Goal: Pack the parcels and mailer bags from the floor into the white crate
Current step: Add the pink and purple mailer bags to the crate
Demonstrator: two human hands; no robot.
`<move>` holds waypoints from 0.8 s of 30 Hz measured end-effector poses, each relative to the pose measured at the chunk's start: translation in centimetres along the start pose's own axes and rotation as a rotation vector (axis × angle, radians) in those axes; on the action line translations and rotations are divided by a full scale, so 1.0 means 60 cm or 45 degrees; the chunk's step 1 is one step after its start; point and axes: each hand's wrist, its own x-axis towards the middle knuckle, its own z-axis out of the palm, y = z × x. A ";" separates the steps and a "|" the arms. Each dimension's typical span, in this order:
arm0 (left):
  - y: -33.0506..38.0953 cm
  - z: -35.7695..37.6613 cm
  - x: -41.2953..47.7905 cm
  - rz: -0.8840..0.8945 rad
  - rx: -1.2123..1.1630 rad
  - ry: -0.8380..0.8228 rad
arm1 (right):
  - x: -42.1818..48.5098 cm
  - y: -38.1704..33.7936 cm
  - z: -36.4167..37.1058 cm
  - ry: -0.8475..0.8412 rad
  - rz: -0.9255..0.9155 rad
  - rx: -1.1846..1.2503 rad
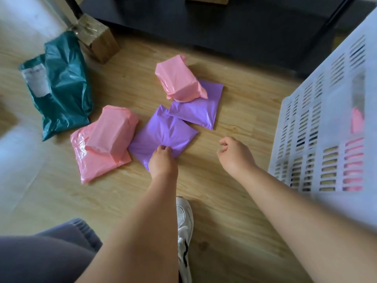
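Purple mailer bag [163, 131] lies flat on the floor [224, 123]. Left hand [162, 160] is on its near edge, fingers [163, 149] curled and pinching the plastic. Right hand [234, 154] is off to the right of those fingers, above the floor, fingers loosely curled, holding nothing.

Just beyond the left fingers: second purple mailer [200, 113], touching the first, with the far pink parcel [179, 80] sitting on its far end.

Left of the fingers, touching the pinched bag: near pink parcel [112, 129] stacked on a flat pink mailer [95, 166].

Further left and beyond: dark green mailer bags [65, 84], one with a white label, and a taped cardboard box [100, 43] behind them.

White crate [326, 111] is right of the right hand. Its wall is slotted, with pink and yellowish contents showing through.

White shoe [184, 221] is on the near side, between the forearms.
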 end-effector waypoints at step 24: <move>0.164 -0.274 -0.114 0.199 -0.503 -0.099 | -0.162 -0.014 -0.196 0.410 -0.404 -0.068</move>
